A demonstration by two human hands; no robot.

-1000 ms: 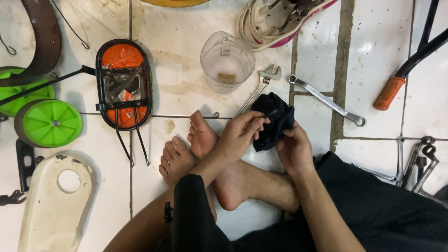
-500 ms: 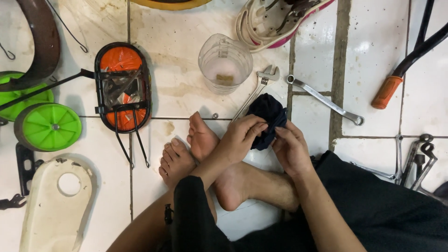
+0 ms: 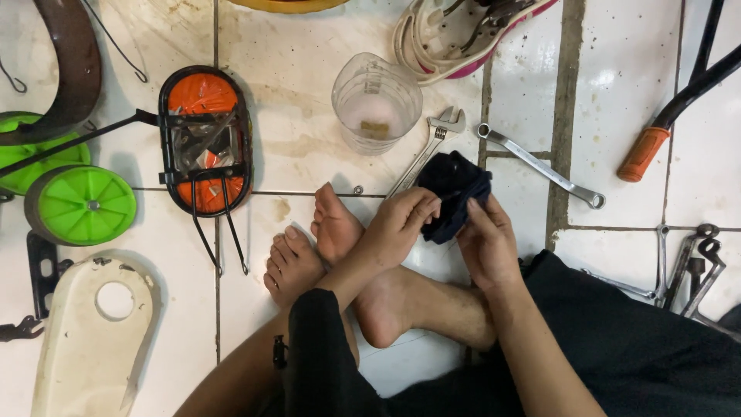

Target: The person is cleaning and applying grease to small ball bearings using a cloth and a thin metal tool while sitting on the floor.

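I sit cross-legged on a white tiled floor, bare feet [image 3: 324, 247] in front of me. A bunched dark blue cloth [image 3: 454, 188] is held between both hands above my feet. My left hand [image 3: 397, 224] grips its left side with curled fingers. My right hand [image 3: 485, 241] presses against its right side, fingers up along the cloth. Whatever the cloth wraps is hidden. An adjustable wrench [image 3: 431, 147] lies on the floor just beyond the cloth.
A clear plastic measuring jug [image 3: 376, 104] stands ahead. A ring spanner [image 3: 540, 166] lies right of the cloth. An orange-and-black oval carrier [image 3: 204, 139], green training wheels [image 3: 77, 205], a cream chain guard [image 3: 96, 340], sandals [image 3: 463, 31], an orange-gripped bar [image 3: 671, 116] and metal tools [image 3: 687, 266] surround me.
Both hands have shifted slightly on the cloth, bunching it tighter; the view has drifted a little. Nothing else on the floor moved.
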